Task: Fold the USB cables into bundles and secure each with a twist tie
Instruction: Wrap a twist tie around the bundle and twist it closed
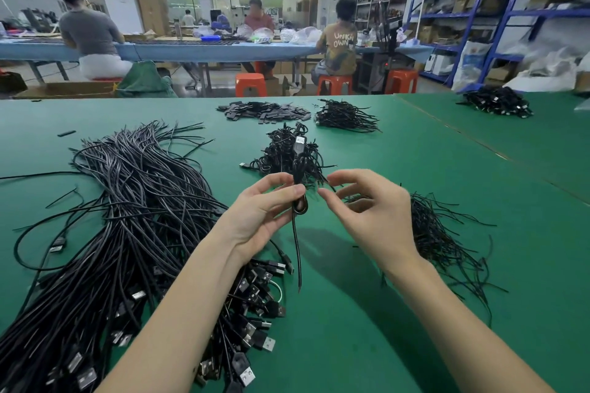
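My left hand grips a folded black USB cable upright above the green table; its plug points up and one loose end hangs down toward the table. My right hand hovers just right of the bundle, thumb and forefinger nearly pinched near it; whether they hold a twist tie I cannot tell. A big heap of loose USB cables lies to the left. Thin black twist ties lie in a pile under my right wrist. Tied bundles are heaped behind my hands.
Farther back lie a pile of small black sleeves, another cable heap and a third heap at the right. People sit at a blue bench beyond the table edge. Blue shelving stands at the right.
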Demonstrator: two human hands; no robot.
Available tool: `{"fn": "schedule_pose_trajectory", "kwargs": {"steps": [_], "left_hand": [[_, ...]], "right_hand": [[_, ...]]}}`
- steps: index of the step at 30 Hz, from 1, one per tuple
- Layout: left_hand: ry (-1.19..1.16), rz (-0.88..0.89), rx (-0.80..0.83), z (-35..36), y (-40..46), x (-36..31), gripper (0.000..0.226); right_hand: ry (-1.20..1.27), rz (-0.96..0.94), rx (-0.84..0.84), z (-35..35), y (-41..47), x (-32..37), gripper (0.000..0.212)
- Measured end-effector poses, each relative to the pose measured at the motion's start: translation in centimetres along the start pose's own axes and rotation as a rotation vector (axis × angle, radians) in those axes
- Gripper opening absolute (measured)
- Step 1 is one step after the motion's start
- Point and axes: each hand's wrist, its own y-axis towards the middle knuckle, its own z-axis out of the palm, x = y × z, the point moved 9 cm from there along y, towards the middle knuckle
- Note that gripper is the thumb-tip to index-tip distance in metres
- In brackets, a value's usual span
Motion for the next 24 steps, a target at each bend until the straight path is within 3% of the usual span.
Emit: {"fn": "schedule_pose_trajectory", "kwargs": {"steps": [2,4,24], "left_hand": [[-0.017,-0.016,0.015,0.3,0.0,0.2,0.036],[-0.032,-0.034,0.029,0.5,-0.2,0.5,0.036],[-0.062,-0.112,0.036,0.9,-0.2,1.9,0.035]], "right_hand": [[-0.119,-0.199,0.005,0.3,-0.6,1.5,0.015],[-0.179,-0.270,-0.013,0.5,-1.0,2.2,0.015],[-0.254,-0.394,-0.053,-0.5,-0.9,2.6,0.014]]}}
